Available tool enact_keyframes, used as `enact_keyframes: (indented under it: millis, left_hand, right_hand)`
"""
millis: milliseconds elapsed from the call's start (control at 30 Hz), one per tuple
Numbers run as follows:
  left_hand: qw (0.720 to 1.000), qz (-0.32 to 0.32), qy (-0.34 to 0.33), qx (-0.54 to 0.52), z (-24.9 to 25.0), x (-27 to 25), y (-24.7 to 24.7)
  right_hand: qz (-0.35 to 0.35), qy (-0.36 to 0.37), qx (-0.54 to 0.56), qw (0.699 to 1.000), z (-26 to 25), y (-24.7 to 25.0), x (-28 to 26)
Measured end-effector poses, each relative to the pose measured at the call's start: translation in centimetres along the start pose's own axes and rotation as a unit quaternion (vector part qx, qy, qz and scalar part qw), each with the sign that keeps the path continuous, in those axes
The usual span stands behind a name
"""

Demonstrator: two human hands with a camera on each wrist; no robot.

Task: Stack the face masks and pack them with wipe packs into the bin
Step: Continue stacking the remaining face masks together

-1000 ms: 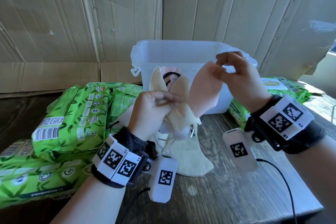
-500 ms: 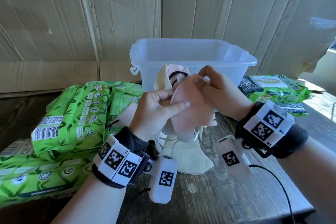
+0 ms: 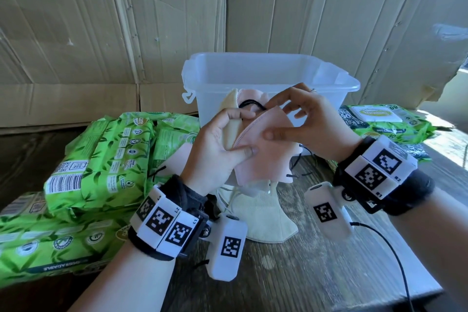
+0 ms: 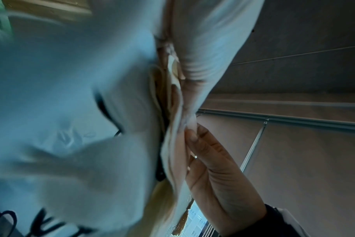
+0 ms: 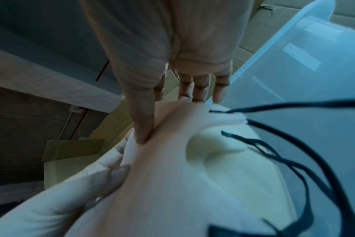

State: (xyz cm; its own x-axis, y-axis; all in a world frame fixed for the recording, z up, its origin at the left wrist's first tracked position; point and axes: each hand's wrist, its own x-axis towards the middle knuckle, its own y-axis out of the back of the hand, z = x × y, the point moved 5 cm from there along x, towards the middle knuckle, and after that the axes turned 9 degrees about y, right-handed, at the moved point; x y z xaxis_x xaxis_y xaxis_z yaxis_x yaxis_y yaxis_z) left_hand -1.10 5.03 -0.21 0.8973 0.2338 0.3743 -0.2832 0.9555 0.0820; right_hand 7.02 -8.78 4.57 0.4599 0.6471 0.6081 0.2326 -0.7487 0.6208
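My left hand [image 3: 228, 142] grips an upright bundle of folded face masks, cream and pink, in front of the clear plastic bin [image 3: 268, 76]. A pink mask [image 3: 263, 157] with black ear loops lies against the bundle's right side; my right hand [image 3: 283, 119] pinches its top edge between thumb and fingers. In the right wrist view the thumb [image 5: 140, 121] presses into the pink mask [image 5: 172, 184]. One cream mask [image 3: 263, 218] lies flat on the table under my hands. Green wipe packs [image 3: 101, 159] are piled at the left, and more wipe packs [image 3: 385, 124] lie right of the bin.
The wooden table [image 3: 316, 273] ends in an edge at the lower right. Cardboard sheets [image 3: 101, 33] stand as a wall behind the bin. A black cable [image 3: 390, 251] runs from my right wrist across the table. What the bin holds is not visible.
My right hand brought the pink mask down and left from beside the bin's rim and laid it against the bundle in my left hand, whose thumb now holds it too.
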Motion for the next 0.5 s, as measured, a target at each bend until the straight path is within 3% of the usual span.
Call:
enact_keyframes:
  millis: [200, 500]
  left_hand:
    - [0.999, 0.014, -0.029, 0.024, -0.1, 0.2, 0.4]
    - [0.999, 0.018, -0.030, 0.030, 0.1, 0.1, 0.5]
  right_hand:
    - [0.049, 0.021, -0.049, 0.997, -0.1, 0.1, -0.1]
    - [-0.037, -0.002, -0.049, 0.998, -0.5, -0.9, 0.1]
